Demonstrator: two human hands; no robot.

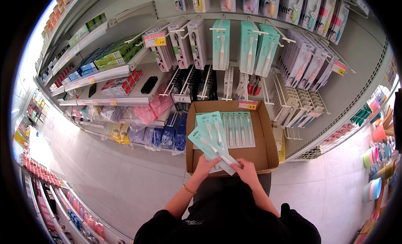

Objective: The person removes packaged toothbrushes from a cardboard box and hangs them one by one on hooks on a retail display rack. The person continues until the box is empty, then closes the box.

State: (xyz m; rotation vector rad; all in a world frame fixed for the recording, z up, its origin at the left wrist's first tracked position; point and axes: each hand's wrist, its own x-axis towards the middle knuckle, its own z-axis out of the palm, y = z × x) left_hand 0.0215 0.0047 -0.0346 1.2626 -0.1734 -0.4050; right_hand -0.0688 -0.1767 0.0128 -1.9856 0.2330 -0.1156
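Both hands are over the front of an open cardboard box (265, 140). My right hand (246, 171) grips the lower end of a mint-green toothbrush blister pack (209, 146), which slants up to the left. My left hand (203, 167) has its thumb at the lower edge of the packs. It holds further mint-green toothbrush packs (216, 121) fanned out beneath the front one; how many is hidden. Deeper in the box lies a row of several toothbrushes in a mint-green package (241, 130).
Matching mint-green packs (221, 44) hang on white pegboard hooks above the box. Purple-backed toothbrush packs (303, 68) hang to the right. Toothpaste boxes (110, 57) and a black phone (92, 90) are on the left shelves. A price tag (248, 105) juts over the box's back edge.
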